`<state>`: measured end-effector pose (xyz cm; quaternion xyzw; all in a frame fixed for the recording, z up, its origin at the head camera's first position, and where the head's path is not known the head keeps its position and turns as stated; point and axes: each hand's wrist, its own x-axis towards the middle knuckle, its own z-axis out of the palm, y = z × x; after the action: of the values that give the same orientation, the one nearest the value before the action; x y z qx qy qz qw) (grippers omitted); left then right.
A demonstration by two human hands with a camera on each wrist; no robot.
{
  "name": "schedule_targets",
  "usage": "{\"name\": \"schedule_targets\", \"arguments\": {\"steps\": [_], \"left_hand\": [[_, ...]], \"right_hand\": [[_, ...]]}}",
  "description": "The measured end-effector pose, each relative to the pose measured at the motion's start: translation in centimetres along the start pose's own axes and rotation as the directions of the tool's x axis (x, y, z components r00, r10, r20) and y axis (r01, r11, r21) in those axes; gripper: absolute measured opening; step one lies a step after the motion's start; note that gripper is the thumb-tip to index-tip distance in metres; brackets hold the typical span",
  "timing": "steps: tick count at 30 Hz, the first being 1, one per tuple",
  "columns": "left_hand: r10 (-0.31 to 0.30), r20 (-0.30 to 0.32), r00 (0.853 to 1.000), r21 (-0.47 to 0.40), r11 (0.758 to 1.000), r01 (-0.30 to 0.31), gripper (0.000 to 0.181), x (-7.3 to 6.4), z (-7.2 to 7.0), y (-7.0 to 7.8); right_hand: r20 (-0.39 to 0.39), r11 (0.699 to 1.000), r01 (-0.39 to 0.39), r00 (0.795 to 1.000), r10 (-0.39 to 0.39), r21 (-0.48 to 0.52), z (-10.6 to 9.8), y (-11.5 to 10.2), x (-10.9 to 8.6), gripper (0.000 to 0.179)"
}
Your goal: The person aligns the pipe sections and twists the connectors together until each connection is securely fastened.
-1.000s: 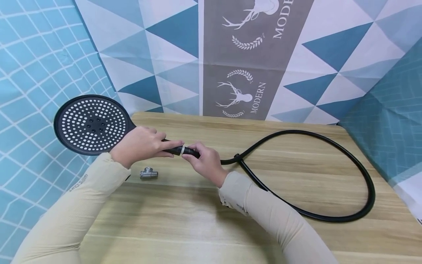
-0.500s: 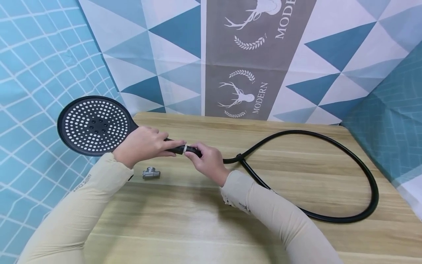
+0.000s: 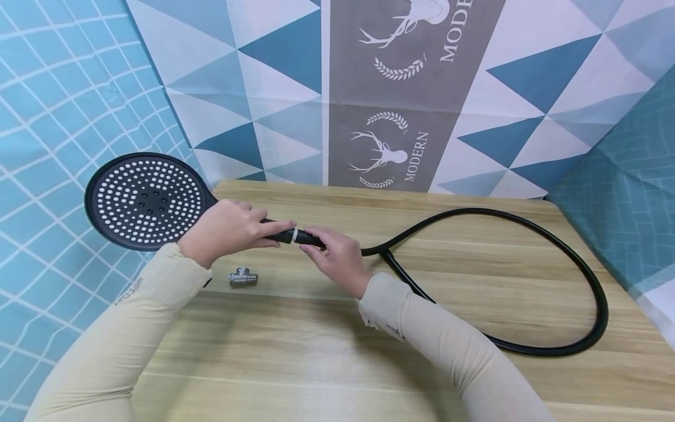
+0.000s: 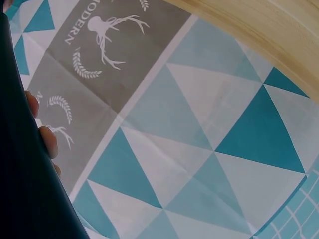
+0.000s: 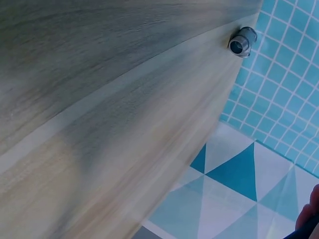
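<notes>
A black round shower head (image 3: 145, 200) with white nozzles is held face up over the left side of the table. My left hand (image 3: 224, 231) grips its handle (image 3: 279, 233), index finger stretched along it. In the left wrist view the dark shower head (image 4: 30, 149) covers the left edge, with fingertips (image 4: 49, 142) past it. My right hand (image 3: 340, 255) pinches the black hose's end fitting (image 3: 310, 239) between thumb and fingers. A narrow white ring (image 3: 295, 235) shows where handle and fitting meet. In the right wrist view only fingers (image 5: 310, 211) show, at the lower right corner.
The black hose (image 3: 527, 225) loops over the right of the wooden table (image 3: 295, 351), its other end (image 3: 387, 255) lying close by the right hand. A small metal tee fitting (image 3: 243, 277) lies below the left hand. Patterned sheets (image 3: 285, 88) rise behind the table.
My right hand has shifted slightly right along the fitting. The shower head has swung a little left since half a second ago, and the white ring looks thinner. The tee fitting stays put.
</notes>
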<state>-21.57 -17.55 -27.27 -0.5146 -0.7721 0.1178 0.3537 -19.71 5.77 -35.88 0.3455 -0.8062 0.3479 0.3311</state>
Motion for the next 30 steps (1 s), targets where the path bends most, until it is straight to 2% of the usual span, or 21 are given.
{"name": "schedule_targets", "arguments": {"steps": [13, 25, 27, 30], "left_hand": [[0.002, -0.013, 1.000, -0.006, 1.000, -0.002, 0.040, -0.22, -0.09, -0.07], [0.003, -0.039, 0.999, -0.005, 1.000, -0.003, 0.041, -0.17, 0.04, -0.03], [0.000, -0.032, 1.000, 0.003, 1.000, 0.000, 0.042, -0.17, 0.04, 0.00], [-0.002, -0.024, 1.000, 0.012, 1.000, 0.003, 0.042, -0.19, 0.06, 0.00]], "right_hand": [[-0.032, 0.999, 0.043, 0.999, -0.044, -0.029, 0.37, 0.35, -0.42, 0.027], [0.000, 0.995, 0.033, 0.999, -0.034, -0.096, 0.39, -0.16, -0.11, 0.018], [-0.003, 0.995, 0.036, 0.999, -0.036, -0.093, 0.39, -0.13, -0.12, 0.024], [-0.007, 0.995, 0.040, 0.999, -0.041, -0.090, 0.38, -0.09, -0.09, 0.045]]}}
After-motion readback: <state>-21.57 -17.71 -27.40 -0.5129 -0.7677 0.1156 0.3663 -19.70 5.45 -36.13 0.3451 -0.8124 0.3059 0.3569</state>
